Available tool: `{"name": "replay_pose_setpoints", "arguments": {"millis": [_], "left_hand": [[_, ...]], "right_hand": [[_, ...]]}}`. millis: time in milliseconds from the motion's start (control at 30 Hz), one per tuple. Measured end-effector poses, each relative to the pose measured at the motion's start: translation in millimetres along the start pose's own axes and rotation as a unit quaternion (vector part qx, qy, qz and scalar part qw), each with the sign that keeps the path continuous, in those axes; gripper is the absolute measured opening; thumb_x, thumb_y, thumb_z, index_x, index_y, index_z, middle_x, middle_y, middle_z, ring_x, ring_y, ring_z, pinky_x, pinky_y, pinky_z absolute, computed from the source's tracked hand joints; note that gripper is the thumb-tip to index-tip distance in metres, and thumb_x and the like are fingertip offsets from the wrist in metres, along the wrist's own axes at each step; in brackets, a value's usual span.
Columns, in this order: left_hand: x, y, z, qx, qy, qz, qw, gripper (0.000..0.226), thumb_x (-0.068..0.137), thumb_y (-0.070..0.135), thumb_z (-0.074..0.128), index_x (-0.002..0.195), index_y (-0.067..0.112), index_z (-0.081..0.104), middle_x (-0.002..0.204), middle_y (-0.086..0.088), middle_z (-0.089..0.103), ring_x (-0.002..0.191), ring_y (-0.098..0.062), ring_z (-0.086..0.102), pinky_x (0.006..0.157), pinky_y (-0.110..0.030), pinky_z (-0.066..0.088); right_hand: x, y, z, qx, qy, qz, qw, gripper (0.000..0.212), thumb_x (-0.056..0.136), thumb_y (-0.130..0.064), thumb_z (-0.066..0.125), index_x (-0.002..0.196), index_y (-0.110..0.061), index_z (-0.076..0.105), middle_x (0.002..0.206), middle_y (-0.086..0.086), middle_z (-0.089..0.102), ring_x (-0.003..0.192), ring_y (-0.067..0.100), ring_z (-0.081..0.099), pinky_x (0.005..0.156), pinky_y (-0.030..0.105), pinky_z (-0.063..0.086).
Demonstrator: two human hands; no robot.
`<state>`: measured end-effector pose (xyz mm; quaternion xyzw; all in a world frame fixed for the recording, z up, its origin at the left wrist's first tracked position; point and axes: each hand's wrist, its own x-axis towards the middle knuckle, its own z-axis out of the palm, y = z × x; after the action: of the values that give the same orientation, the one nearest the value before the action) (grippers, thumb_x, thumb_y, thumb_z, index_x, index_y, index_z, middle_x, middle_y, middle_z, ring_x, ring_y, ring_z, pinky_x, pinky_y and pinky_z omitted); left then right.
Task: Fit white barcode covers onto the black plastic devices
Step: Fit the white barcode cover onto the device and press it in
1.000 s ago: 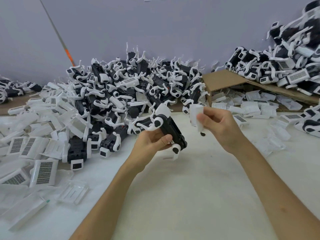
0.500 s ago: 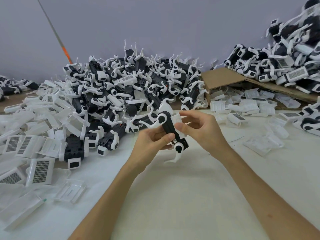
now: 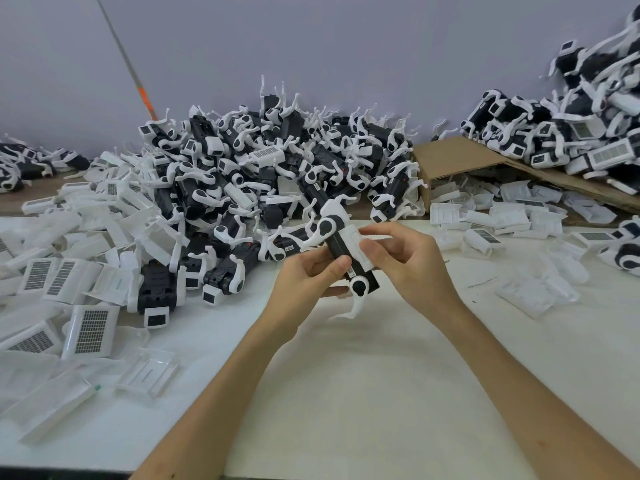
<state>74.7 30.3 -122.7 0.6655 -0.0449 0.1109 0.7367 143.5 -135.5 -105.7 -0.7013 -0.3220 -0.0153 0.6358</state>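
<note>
Left hand (image 3: 311,275) grips black plastic device (image 3: 341,247) above white table (image 3: 346,375), thumb curled across its body. Right hand (image 3: 412,261) pinches white barcode cover (image 3: 356,244) against the device's side. Cardboard box (image 3: 450,157) lies tipped at back right; loose white covers (image 3: 485,209) lie in and before its opening.

1 black plastic device (image 3: 335,243): oblong, white curved arms at both ends, tilted. 1 white barcode cover (image 3: 358,247): rectangular, pressed flat against its right flank.
</note>
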Motion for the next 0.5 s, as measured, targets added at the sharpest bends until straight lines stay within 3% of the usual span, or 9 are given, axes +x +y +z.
{"name": "replay_pose_setpoints", "arguments": {"millis": [67,133,267,367,500], "left_hand": [[0.9,-1.0,-1.4,-0.002,0.013,-0.002,1.000,0.035,0.089,0.035,0.066,0.116,0.013,0.071,0.105,-0.007,0.077,0.101,-0.026,0.074,0.078,-0.030,0.060],[1.6,-2.4,-2.6,0.000,0.022,-0.003,1.000,0.027,0.094,0.028,0.065,0.114,0.011,0.071,0.104,-0.007,0.077,0.100,-0.025,0.074,0.079,-0.031,0.060],[2.0,-2.7,-2.3,-0.008,0.025,-0.006,1.000,0.014,0.099,0.022,0.062,0.103,0.018,0.075,0.098,-0.003,0.078,0.097,-0.022,0.075,0.079,-0.031,0.061],[2.4,-1.3,-1.8,-0.011,0.029,-0.007,1.000,0.022,0.100,0.021,0.061,0.086,0.026,0.078,0.095,-0.002,0.078,0.096,-0.023,0.075,0.079,-0.031,0.061],[2.1,-2.3,-2.9,-0.008,0.028,-0.004,1.000,0.018,0.099,0.024,0.062,0.091,0.025,0.078,0.096,-0.002,0.078,0.097,-0.022,0.075,0.080,-0.033,0.061]], "right_hand": [[1.1,-0.3,-4.8,0.026,-0.058,0.008,0.998,0.030,0.095,-0.011,0.066,0.125,-0.015,0.068,0.108,-0.001,0.077,0.104,0.014,0.072,0.089,0.027,0.057],[1.1,0.7,-5.5,0.020,-0.067,0.006,0.998,0.036,0.095,-0.002,0.064,0.129,-0.012,0.066,0.114,0.001,0.075,0.109,0.014,0.070,0.092,0.027,0.056],[-0.3,1.8,2.1,0.022,-0.016,-0.015,1.000,0.029,0.093,-0.007,0.067,0.122,-0.009,0.069,0.111,-0.001,0.076,0.106,0.011,0.071,0.088,0.024,0.056],[-0.3,1.6,5.1,0.030,0.005,-0.027,0.999,0.023,0.092,-0.011,0.069,0.115,-0.018,0.071,0.106,-0.008,0.077,0.102,0.009,0.072,0.084,0.018,0.054],[-0.8,0.8,6.6,0.036,0.004,-0.028,0.999,0.022,0.092,-0.015,0.069,0.111,-0.025,0.071,0.105,-0.011,0.077,0.101,0.009,0.072,0.082,0.017,0.054]]}}
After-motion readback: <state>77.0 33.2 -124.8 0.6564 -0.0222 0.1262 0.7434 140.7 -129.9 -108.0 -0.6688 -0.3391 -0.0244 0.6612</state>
